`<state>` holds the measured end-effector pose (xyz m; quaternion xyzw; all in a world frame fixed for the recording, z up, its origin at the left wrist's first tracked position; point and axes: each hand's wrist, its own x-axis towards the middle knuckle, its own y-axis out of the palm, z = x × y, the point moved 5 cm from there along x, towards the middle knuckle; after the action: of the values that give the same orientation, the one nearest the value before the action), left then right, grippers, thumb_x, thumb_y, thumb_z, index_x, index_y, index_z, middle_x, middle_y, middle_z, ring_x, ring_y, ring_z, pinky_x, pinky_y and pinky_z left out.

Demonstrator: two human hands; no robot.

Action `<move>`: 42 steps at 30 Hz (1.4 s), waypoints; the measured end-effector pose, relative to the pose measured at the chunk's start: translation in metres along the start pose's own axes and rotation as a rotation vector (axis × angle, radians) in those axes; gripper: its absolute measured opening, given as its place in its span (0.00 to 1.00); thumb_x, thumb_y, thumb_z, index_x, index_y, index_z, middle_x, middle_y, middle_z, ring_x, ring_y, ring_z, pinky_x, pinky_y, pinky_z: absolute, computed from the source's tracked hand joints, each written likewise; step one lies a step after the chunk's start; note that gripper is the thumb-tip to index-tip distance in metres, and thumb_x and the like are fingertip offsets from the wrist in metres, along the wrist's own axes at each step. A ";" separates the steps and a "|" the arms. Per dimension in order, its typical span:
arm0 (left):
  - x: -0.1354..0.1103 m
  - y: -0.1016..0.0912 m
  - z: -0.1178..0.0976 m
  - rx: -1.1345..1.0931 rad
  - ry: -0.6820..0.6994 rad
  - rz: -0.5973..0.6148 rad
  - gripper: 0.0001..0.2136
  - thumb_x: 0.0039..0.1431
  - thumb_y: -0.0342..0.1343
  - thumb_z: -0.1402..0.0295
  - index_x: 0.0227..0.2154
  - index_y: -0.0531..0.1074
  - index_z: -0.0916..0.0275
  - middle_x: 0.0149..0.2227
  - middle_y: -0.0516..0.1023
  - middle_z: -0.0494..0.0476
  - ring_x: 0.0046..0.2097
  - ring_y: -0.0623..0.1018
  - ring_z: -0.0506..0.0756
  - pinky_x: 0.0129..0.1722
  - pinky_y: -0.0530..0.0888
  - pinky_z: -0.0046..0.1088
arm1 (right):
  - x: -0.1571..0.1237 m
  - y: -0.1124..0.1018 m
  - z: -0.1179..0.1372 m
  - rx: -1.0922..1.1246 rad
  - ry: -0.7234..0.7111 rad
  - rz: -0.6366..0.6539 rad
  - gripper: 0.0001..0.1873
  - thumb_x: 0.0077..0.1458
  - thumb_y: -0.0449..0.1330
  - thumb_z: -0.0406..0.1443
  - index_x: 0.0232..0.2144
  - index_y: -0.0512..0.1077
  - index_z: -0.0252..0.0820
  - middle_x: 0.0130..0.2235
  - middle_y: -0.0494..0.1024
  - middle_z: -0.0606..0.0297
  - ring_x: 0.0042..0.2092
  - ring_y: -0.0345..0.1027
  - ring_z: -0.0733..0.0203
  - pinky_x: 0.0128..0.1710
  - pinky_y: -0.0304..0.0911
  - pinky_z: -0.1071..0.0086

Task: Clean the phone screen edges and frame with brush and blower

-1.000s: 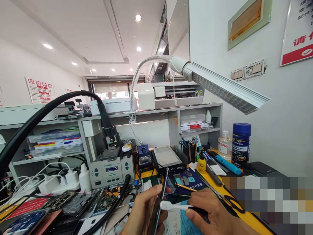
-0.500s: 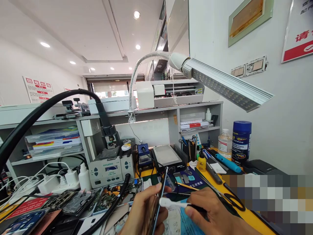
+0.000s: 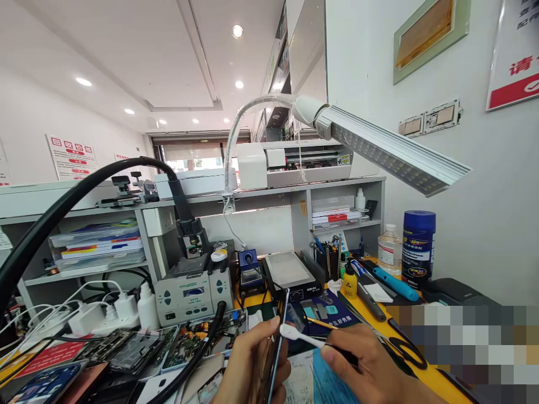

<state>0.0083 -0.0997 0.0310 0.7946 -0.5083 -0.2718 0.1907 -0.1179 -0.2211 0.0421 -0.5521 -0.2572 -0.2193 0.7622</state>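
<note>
My left hand [image 3: 246, 359] is wrapped round a smartphone [image 3: 275, 354], held upright and nearly edge-on to me, with the thumb on one side and fingers on the other. In my right hand [image 3: 365, 358] is a toothbrush [image 3: 304, 338] with a white head and neck and a dark handle, most of it covered by the fingers. Its head is right by the phone's right edge; whether it touches, I cannot tell. Below the brush lie a printed sheet [image 3: 301, 373] and a blue mat [image 3: 329, 381].
A grey soldering station [image 3: 189, 300] and phone boards [image 3: 196, 343] stand to the left. Scissors [image 3: 406, 350], a yellow bottle [image 3: 349, 283] and a blue spray can [image 3: 418, 249] are to the right. A lamp [image 3: 391, 147] hangs overhead, and a black hose [image 3: 84, 188] arches at left.
The toothbrush head has moved slightly up along the phone's edge. My camera view has shifted a little, so the room sits lower and further right. Both holds are unchanged.
</note>
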 end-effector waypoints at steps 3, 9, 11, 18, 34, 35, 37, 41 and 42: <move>0.000 -0.003 0.001 -0.009 0.020 0.003 0.21 0.49 0.68 0.51 0.36 0.72 0.63 0.19 0.58 0.42 0.16 0.51 0.43 0.13 0.44 0.19 | -0.001 0.001 0.005 0.004 -0.066 0.032 0.30 0.75 0.39 0.46 0.23 0.65 0.43 0.22 0.71 0.66 0.25 0.66 0.63 0.29 0.57 0.68; 0.001 -0.002 0.001 -0.010 0.012 0.008 0.21 0.46 0.69 0.51 0.31 0.71 0.62 0.18 0.57 0.42 0.16 0.50 0.43 0.12 0.45 0.20 | 0.001 -0.002 0.001 -0.005 -0.020 -0.028 0.28 0.74 0.43 0.44 0.21 0.60 0.44 0.20 0.68 0.68 0.22 0.63 0.64 0.25 0.54 0.68; 0.001 0.000 0.000 -0.007 0.002 0.003 0.22 0.43 0.71 0.51 0.30 0.70 0.61 0.17 0.57 0.42 0.16 0.50 0.43 0.12 0.45 0.20 | 0.001 -0.002 0.001 -0.008 -0.018 -0.030 0.27 0.73 0.44 0.43 0.20 0.60 0.44 0.20 0.67 0.68 0.22 0.63 0.64 0.26 0.54 0.68; 0.003 -0.002 0.000 -0.003 0.009 -0.033 0.23 0.42 0.70 0.50 0.33 0.72 0.62 0.18 0.57 0.41 0.15 0.50 0.43 0.12 0.42 0.20 | -0.003 0.005 -0.002 0.009 -0.042 -0.011 0.26 0.72 0.44 0.44 0.22 0.61 0.43 0.21 0.69 0.67 0.24 0.64 0.63 0.28 0.55 0.68; 0.001 -0.002 0.000 -0.016 0.019 0.022 0.19 0.49 0.67 0.51 0.28 0.70 0.61 0.18 0.57 0.43 0.16 0.50 0.44 0.12 0.46 0.19 | -0.001 0.000 -0.002 0.031 -0.055 -0.049 0.27 0.73 0.44 0.45 0.23 0.65 0.43 0.21 0.70 0.66 0.24 0.65 0.63 0.27 0.55 0.68; 0.000 -0.001 0.000 -0.014 0.021 0.013 0.19 0.49 0.67 0.51 0.32 0.71 0.61 0.19 0.58 0.43 0.16 0.50 0.44 0.12 0.46 0.19 | -0.002 0.001 -0.001 0.033 -0.075 -0.039 0.28 0.73 0.43 0.46 0.23 0.64 0.43 0.21 0.70 0.66 0.24 0.65 0.63 0.28 0.56 0.68; 0.000 -0.001 0.000 -0.004 0.009 -0.005 0.21 0.47 0.68 0.50 0.34 0.72 0.61 0.18 0.59 0.42 0.16 0.50 0.44 0.11 0.46 0.20 | -0.002 0.003 -0.001 0.026 -0.066 -0.027 0.28 0.73 0.42 0.46 0.22 0.63 0.43 0.21 0.69 0.67 0.23 0.64 0.63 0.27 0.55 0.68; 0.002 -0.002 0.000 0.012 -0.009 -0.036 0.22 0.43 0.69 0.50 0.31 0.71 0.61 0.17 0.56 0.42 0.15 0.49 0.43 0.11 0.45 0.20 | 0.000 0.001 -0.003 0.007 0.014 -0.032 0.27 0.73 0.44 0.44 0.21 0.59 0.44 0.20 0.67 0.68 0.23 0.63 0.64 0.26 0.53 0.68; 0.003 -0.002 0.000 0.015 -0.005 -0.045 0.22 0.42 0.69 0.49 0.31 0.71 0.61 0.17 0.56 0.41 0.15 0.49 0.43 0.11 0.45 0.20 | 0.000 0.001 -0.002 0.006 0.008 -0.024 0.26 0.73 0.44 0.44 0.22 0.60 0.44 0.20 0.67 0.68 0.23 0.64 0.64 0.26 0.54 0.68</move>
<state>0.0108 -0.1011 0.0288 0.8066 -0.4928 -0.2740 0.1775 -0.1169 -0.2228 0.0415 -0.5458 -0.2614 -0.2300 0.7622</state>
